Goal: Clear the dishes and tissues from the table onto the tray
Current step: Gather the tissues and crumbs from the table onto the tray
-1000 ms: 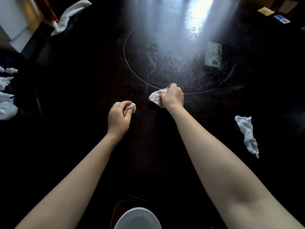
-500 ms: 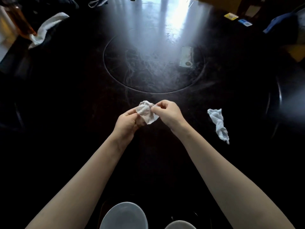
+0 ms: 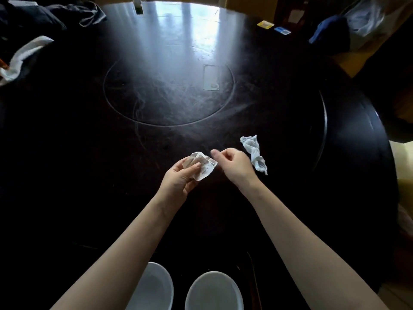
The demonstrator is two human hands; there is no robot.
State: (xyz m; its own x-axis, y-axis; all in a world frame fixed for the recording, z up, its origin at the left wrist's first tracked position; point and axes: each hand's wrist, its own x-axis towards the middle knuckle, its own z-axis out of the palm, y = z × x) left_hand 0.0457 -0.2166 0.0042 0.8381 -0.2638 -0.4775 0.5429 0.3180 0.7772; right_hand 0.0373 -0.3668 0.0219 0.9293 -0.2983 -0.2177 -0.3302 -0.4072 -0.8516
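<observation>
My left hand (image 3: pixel 178 179) holds a bunch of crumpled white tissues (image 3: pixel 202 165) above the dark round table (image 3: pixel 89 175). Beside it, my right hand (image 3: pixel 232 165) hovers with fingers loosely curled and nothing in them. Just right of that hand a twisted white tissue (image 3: pixel 254 154) lies on the table. Two white bowls stand at the near edge: the left bowl (image 3: pixel 156 287) partly under my left forearm, the right bowl (image 3: pixel 214 291) between my arms. They seem to sit on a dark tray whose outline I can barely make out.
A flat clear packet (image 3: pixel 210 77) lies on the table's inset round centre. A yellow card (image 3: pixel 265 24) and a blue card (image 3: pixel 282 30) lie at the far right edge. A white cloth (image 3: pixel 20 57) and dark clothing hang at the far left.
One second ago each hand held a tissue. They came together, and now both tissues are in my left hand while my right hand has let go and shifted right.
</observation>
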